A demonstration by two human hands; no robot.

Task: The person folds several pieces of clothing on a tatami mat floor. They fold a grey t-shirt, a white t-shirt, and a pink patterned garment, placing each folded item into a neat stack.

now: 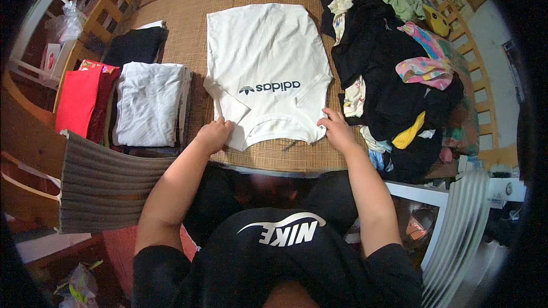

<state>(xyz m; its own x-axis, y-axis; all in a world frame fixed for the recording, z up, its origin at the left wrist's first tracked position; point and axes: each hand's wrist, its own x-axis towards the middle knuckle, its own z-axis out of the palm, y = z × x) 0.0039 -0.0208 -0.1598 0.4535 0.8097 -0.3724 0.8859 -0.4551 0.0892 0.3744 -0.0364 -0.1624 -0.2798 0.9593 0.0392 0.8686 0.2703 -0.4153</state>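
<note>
A white T-shirt (268,40) lies spread on the woven mat, its neckline toward me and its hem away from me. Dark print runs across its chest, upside down from where I sit. The left sleeve is folded inward over the body, and a crease on the right side looks like the other sleeve turned in. My left hand (216,135) pinches the shirt's near left shoulder edge. At the near right shoulder, the fingers of my right hand (338,129) are closed on the fabric.
Left of the shirt stand folded stacks: a light grey pile (149,102), red garments (77,100) and a black one (134,44). A loose heap of mostly black clothes (388,68) covers the right side. Wooden rails (482,94) edge the woven mat (188,34).
</note>
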